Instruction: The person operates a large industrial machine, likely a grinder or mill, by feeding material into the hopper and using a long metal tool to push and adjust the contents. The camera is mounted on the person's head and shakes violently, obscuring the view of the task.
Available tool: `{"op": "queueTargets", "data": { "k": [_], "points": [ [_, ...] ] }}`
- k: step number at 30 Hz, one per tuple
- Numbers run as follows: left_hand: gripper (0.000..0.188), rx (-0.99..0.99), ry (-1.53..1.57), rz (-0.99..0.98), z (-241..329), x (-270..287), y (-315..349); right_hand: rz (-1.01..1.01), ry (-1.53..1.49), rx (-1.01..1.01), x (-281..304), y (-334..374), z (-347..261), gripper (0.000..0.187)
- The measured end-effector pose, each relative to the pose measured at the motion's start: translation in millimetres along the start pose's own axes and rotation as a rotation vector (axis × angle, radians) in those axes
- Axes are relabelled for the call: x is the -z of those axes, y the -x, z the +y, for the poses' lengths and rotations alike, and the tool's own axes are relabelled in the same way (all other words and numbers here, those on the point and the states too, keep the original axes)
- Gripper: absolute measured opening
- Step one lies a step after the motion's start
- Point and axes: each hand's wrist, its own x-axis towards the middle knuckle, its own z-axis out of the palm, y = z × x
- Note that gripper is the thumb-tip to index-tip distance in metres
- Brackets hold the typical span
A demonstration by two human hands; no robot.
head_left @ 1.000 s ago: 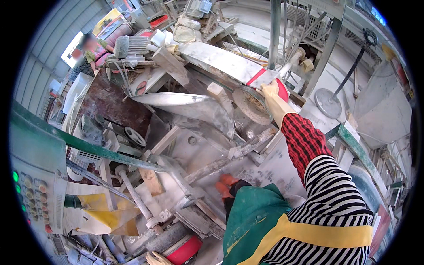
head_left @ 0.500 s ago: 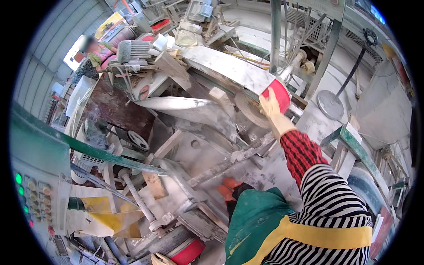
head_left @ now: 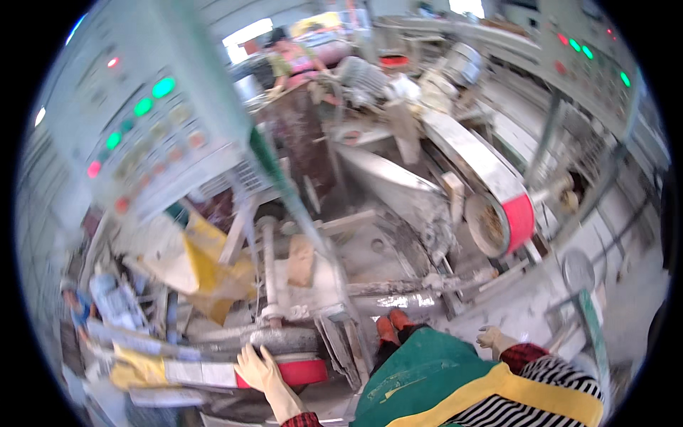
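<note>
My left hand, in a cream glove, rests with spread fingers on the lower-left belt, where its white top meets the red end. It grips nothing. My right hand, gloved too, hangs beside my green apron. Its fingers look outstretched with nothing in them, though they are small and a little blurred. Farther off at the upper right, well apart from both hands, runs a second white belt with a red rounded end over a wheel.
Control panels with lit buttons stand at the upper left and upper right. A green post slants between the belts. A wooden block lies on the dusty machine. One co-worker is at the back, another person far left.
The view has swung left. My right hand has left the upper-right belt's red end and drawn back toward my body. My left hand now shows fully on the lower-left belt.
</note>
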Motion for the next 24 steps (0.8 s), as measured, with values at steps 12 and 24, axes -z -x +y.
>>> {"op": "queueTargets", "data": {
  "k": [12, 24],
  "points": [
    [0.035, 0.025, 0.122, 0.082, 21.0, 13.6, 2.2, -0.552, -0.5, -0.359, 23.8, -143.7, 84.2, 0.055],
    [0.045, 0.025, 0.075, 0.063, 29.8, 24.1, 14.2, -0.272, 0.218, 0.032, -18.7, -55.4, 48.2, 0.047]
  ]
}}
